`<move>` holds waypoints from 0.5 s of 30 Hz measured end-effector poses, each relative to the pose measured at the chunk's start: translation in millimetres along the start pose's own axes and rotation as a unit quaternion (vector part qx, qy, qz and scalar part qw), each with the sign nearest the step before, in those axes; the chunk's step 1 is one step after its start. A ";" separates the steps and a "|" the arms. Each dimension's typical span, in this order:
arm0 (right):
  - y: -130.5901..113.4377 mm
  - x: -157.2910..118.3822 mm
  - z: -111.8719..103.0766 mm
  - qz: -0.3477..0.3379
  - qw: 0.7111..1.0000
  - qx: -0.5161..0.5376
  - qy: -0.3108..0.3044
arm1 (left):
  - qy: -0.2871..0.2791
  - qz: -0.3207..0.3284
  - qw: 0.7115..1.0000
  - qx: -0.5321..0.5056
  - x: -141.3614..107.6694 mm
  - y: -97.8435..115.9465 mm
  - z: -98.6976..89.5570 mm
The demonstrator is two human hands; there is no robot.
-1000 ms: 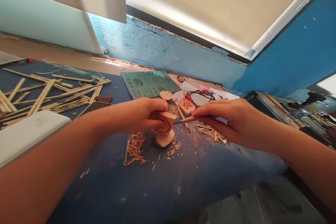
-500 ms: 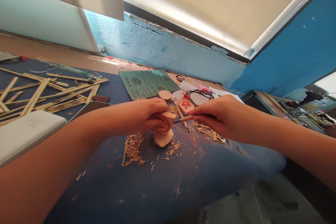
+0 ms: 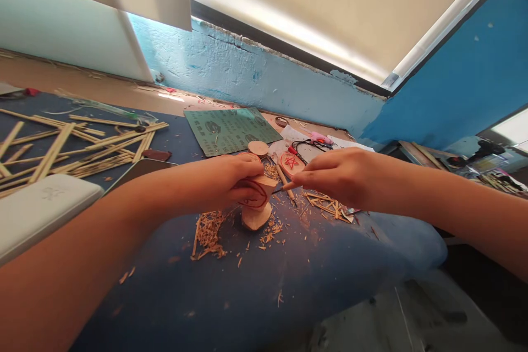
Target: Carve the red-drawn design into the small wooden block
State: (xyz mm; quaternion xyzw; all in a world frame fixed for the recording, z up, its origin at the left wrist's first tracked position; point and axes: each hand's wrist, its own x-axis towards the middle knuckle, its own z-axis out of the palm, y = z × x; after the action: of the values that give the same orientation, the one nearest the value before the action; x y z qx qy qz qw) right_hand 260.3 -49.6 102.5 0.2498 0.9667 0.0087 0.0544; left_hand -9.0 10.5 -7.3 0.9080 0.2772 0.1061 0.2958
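My left hand point(image 3: 242, 177) is closed on a wood piece point(image 3: 258, 193) with a red curved line drawn on its side. That piece is held tilted over a round wood slice point(image 3: 256, 216) on the blue tabletop. In my closed right hand point(image 3: 325, 176) is a thin carving tool point(image 3: 284, 188) with a wooden handle and a dark metal shaft. The tool's tip meets the right edge of the held piece, though whether it cuts in I cannot tell. Just behind lie another wooden-handled tool point(image 3: 285, 177) and a wood disc point(image 3: 292, 163) bearing a red star.
Wood shavings point(image 3: 211, 234) are heaped left of the slice. At the back lies a green sandpaper sheet point(image 3: 231, 131), with a small round disc point(image 3: 258, 148) beside it. Thin wooden sticks point(image 3: 94, 148) and a white box-like object point(image 3: 49, 209) occupy the left. A black cord point(image 3: 309, 146) lies behind my right hand.
My right hand has turned and shifted slightly left, bringing the carving tool closer to the wood piece at a steeper slant. My left hand keeps its hold.
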 end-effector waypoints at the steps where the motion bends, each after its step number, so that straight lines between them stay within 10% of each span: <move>1: 1.2 -0.2 -0.8 -0.031 0.999 -0.016 -0.008 | 0.001 0.006 1.000 0.001 0.0 0.0 0.0; 7: -0.7 5.6 -3.9 0.095 0.994 0.055 -0.012 | -0.007 -0.008 1.000 0.005 -0.8 0.9 -0.8; 15: 3.4 12.8 -9.9 -0.036 0.996 -0.044 -0.062 | -0.006 -0.001 1.000 0.010 -1.1 0.5 -0.5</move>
State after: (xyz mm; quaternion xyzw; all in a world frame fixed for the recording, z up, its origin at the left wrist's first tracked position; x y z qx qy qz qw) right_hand 249.7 -40.3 111.1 0.2125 0.9685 0.0343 0.1254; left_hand -9.8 9.8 -6.7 0.9110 0.2777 0.0979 0.2888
